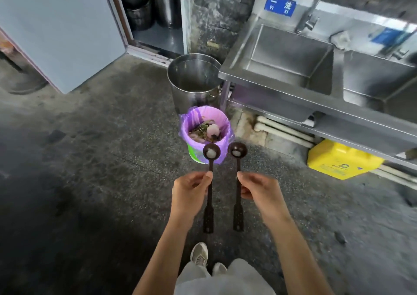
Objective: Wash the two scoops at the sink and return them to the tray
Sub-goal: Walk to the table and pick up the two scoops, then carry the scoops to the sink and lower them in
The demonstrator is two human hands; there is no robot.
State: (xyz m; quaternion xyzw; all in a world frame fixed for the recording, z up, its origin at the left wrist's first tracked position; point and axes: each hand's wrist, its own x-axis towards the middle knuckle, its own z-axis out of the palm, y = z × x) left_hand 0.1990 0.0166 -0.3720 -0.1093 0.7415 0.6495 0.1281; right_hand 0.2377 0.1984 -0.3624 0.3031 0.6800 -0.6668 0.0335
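Note:
I hold two dark brown long-handled scoops side by side over the floor. My left hand (191,193) grips the left scoop (211,159) by mid-handle; my right hand (259,191) grips the right scoop (238,157) the same way. Each bowl carries a whitish lump. Both bowls hover just in front of a small bin lined with a purple bag (204,132) holding food scraps. The steel double sink (291,53) stands to the upper right, its faucet (309,21) at the back. No tray is in view.
A large steel pot (194,78) stands on the floor behind the bin, against the sink's leg. A yellow jerrycan (338,159) and white pipes (286,130) lie under the sink. A grey door (61,30) stands open at the left, with steel pots (144,3) stacked behind.

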